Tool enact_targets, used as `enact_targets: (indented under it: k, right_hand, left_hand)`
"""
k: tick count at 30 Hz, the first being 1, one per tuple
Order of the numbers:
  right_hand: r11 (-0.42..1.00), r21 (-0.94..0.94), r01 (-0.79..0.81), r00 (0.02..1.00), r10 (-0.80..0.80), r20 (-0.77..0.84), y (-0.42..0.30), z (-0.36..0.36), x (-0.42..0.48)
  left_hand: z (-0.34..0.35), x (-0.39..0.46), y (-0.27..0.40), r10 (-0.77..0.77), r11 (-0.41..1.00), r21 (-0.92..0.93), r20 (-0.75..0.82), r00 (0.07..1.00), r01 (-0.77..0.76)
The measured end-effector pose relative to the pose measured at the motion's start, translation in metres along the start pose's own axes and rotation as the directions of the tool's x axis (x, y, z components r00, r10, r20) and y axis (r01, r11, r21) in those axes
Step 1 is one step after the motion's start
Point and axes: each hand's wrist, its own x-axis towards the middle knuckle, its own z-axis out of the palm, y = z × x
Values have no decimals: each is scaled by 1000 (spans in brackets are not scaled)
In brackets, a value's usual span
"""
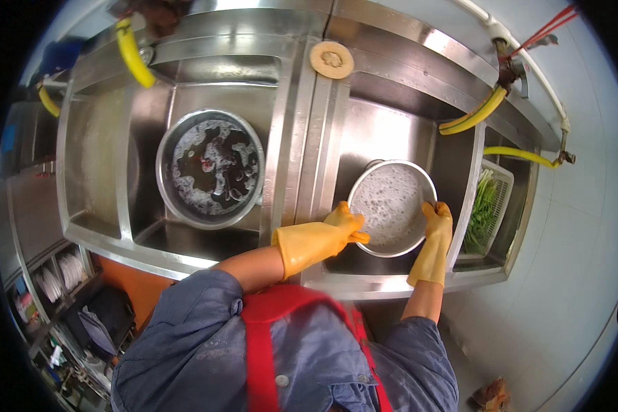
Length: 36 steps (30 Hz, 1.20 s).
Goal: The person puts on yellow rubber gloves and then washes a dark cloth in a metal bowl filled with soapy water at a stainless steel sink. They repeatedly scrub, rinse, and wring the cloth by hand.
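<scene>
A round metal pot [391, 208] full of foamy, bubbly water is in the right-hand sink basin. Both of my hands wear yellow rubber gloves. At the pot's lower left, my left hand [347, 224] grips the rim, with some fingertips over the inside edge. On the opposite side my right hand [438, 216] holds the rim from the right. The pot's outer wall and underside are mostly hidden, so I cannot tell whether it rests on the basin floor.
Left, a larger metal basin [211, 219] holds dark, sudsy water with unclear contents. A round tan pad [332, 60] lies on the divider. Yellow hoses [471, 114] hang from taps. Far right, a white plastic basket [500, 206] contains leafy greens [479, 213]. Stacked plates [59, 278] fill a lower-left shelf.
</scene>
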Motion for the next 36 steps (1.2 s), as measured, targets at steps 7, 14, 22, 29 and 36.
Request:
enact_targets:
  k: [7, 14, 22, 29, 36]
  right_hand:
    - [999, -21, -37, 999, 38, 17, 14, 48, 26]
    - [997, 39, 72, 996, -74, 55, 32, 66, 43]
    - [990, -2, 143, 989, -143, -25, -18, 47, 10]
    - [719, 684, 122, 830, -452, 327, -194, 67, -152]
    - [738, 650, -181, 503, -498, 706, -248, 199, -255]
  left_hand:
    - [7, 31, -14, -18, 997, 63, -376, 927, 45]
    - [-16, 45, -45, -12, 941, 295, -460, 888, 166]
    - [-15, -1, -34, 48, 941, 338, -56, 997, -26]
    - [-38, -123, 26, 248, 951, -289, 521, 817, -105]
    - [-226, -149, 13, 741, 562, -824, 460, 489, -77]
